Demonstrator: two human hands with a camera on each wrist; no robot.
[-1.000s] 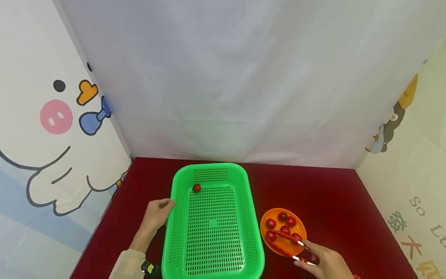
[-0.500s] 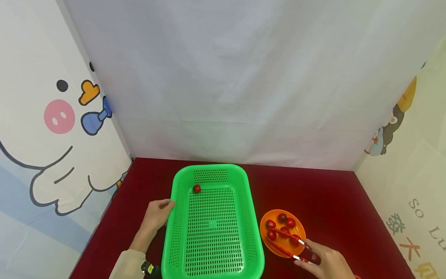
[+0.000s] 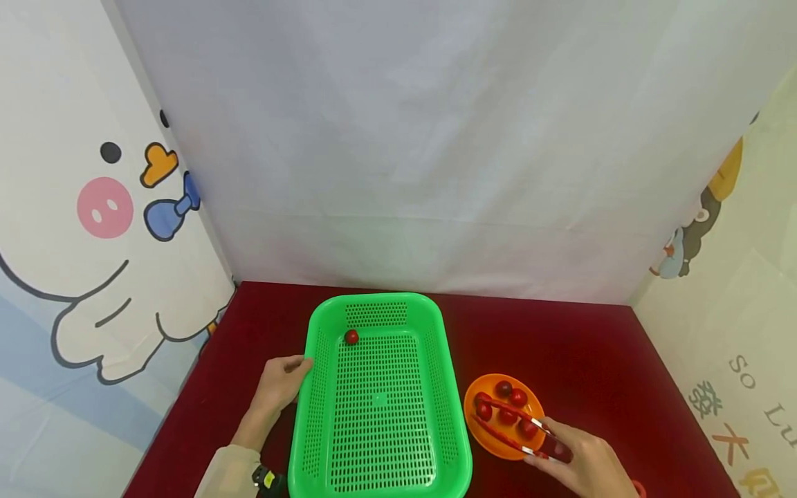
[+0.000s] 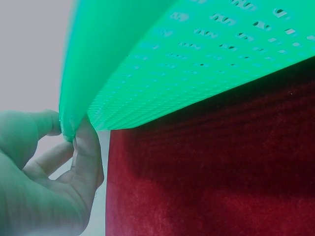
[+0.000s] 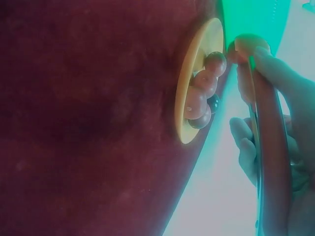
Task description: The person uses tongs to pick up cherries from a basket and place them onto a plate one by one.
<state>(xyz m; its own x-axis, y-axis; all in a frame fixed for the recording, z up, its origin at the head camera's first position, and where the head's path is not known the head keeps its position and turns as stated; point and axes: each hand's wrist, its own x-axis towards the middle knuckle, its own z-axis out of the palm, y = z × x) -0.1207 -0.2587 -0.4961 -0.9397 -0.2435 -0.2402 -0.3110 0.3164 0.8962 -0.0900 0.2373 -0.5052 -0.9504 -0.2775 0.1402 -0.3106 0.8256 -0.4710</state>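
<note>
My left hand pinches the left rim of a green perforated plastic basket, thumb and fingers on either side of it in the left wrist view. One small round red fruit lies in the basket's far left corner. In my right hand is a pair of red-tipped tongs, reaching over an orange plate. Several more red fruits sit on that plate. The tongs' arms are spread, their tips on either side of the plate's leftmost near fruit.
A dark red cloth covers the table. White fabric rises behind it, and printed cartoon panels stand at both sides. The plate is close beside the basket's right wall.
The tongs have shifted slightly forward and left, so the tips now flank the near left fruit. My left hand and the basket have stayed put.
</note>
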